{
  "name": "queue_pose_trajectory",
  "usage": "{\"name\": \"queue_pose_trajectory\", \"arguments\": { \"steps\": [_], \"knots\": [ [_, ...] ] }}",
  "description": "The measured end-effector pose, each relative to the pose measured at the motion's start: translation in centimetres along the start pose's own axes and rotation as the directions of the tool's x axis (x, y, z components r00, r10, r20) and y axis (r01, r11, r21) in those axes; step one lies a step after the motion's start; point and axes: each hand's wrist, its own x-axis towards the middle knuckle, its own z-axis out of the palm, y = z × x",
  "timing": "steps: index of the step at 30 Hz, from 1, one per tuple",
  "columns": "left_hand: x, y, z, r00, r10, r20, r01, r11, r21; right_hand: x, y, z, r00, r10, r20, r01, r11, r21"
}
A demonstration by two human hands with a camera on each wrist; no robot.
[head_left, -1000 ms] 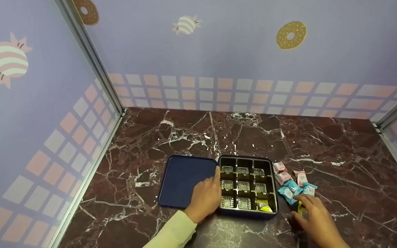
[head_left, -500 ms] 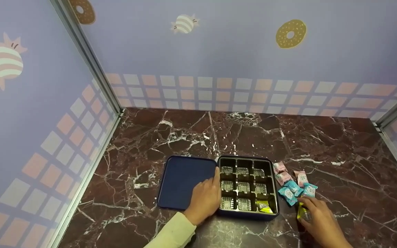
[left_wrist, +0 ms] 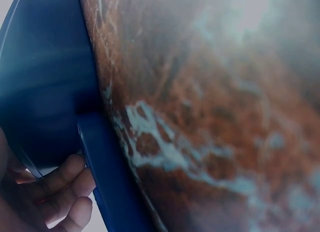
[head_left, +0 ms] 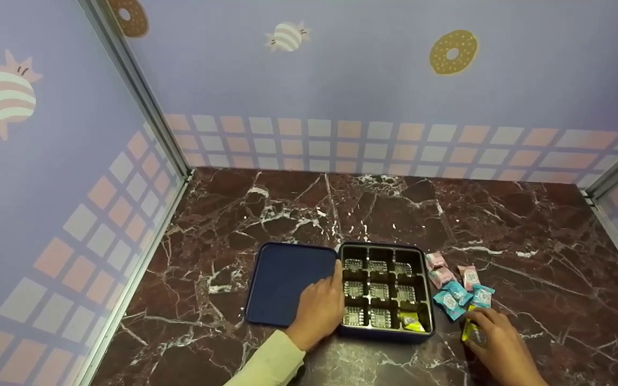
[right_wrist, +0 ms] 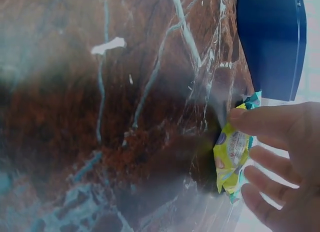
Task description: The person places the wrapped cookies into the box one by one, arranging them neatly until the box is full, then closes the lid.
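Note:
In the head view my left hand (head_left: 319,305) rests at the seam between a dark blue tin box (head_left: 387,336) and its flat lid (head_left: 290,281), index finger straight along the box's left rim. Its other fingertips touch a blue edge (left_wrist: 107,177) in the left wrist view. My right hand (head_left: 497,343) pinches a yellow wrapped candy (head_left: 469,329) at the table, right of the box; the thumb lies against the wrapper (right_wrist: 232,157). Another yellow candy (head_left: 411,320) lies in the near right compartment of the divided tray; the other compartments hold nothing visible.
Pink wrapped candies (head_left: 469,277) and blue wrapped candies (head_left: 448,305) lie loose just right of the box, beyond my right hand. Patterned panels (head_left: 341,80) stand behind and at both sides of the dark marbled table (head_left: 287,209).
My right hand has closed in on the yellow candy and shifted slightly right, with the candy tilting between its fingers. My left hand, the box and the lid stay in place.

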Motion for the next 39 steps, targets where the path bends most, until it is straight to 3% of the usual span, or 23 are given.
{"name": "queue_pose_trajectory", "arguments": {
  "steps": [10,33,39],
  "knots": [
    [-0.09,0.13,0.15,1.000,0.002,-0.026,-0.001,1.000,0.012,-0.27,0.03,0.05,0.998,0.035,0.051,-0.034,0.999,-0.018],
    [-0.01,0.09,0.22,1.000,0.000,-0.031,0.000,1.000,0.003,-0.08,-0.40,0.57,0.998,0.021,-0.053,-0.018,0.999,0.046],
    [-0.02,0.14,0.27,0.998,0.003,-0.065,-0.002,1.000,0.013,0.12,-0.76,0.27,0.998,0.050,-0.022,-0.049,0.996,0.071]
  ]
}}
